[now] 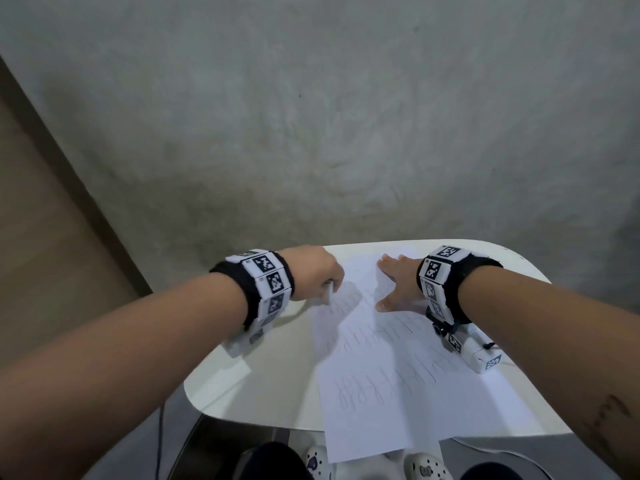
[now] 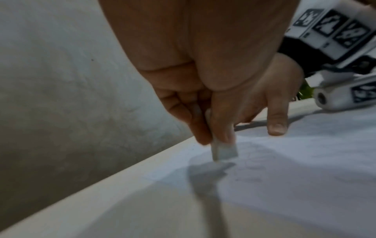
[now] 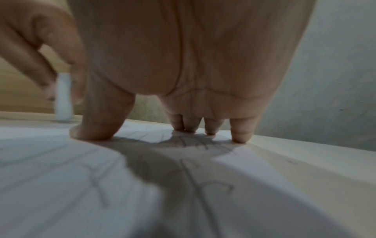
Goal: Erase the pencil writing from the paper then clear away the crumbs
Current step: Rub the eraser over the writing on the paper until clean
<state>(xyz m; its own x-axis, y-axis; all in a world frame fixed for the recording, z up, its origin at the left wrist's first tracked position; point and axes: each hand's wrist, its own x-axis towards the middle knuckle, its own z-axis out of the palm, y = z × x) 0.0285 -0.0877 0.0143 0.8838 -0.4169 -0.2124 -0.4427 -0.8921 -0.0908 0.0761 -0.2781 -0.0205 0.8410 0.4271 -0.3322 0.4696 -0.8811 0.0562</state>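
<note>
A white sheet of paper (image 1: pixel 398 368) with rows of pencil writing (image 1: pixel 374 386) lies on a small white table (image 1: pixel 242 386). My left hand (image 1: pixel 317 271) pinches a white eraser (image 2: pixel 223 150) between thumb and fingers, its end pressed on the paper near the sheet's far left corner. The eraser (image 3: pixel 64 99) also shows blurred in the right wrist view. My right hand (image 1: pixel 398 282) lies flat, fingers spread, pressing the far end of the paper (image 3: pixel 61 161) down; its fingertips (image 3: pixel 241 135) touch the sheet by the table's far edge.
The table stands against a grey concrete wall (image 1: pixel 311 116). The paper's near end overhangs the table's front edge (image 1: pixel 263 422). A wooden panel (image 1: pixel 41 209) stands at the left. My shoes (image 1: pixel 426 467) and a cable (image 1: pixel 161 441) are on the floor below.
</note>
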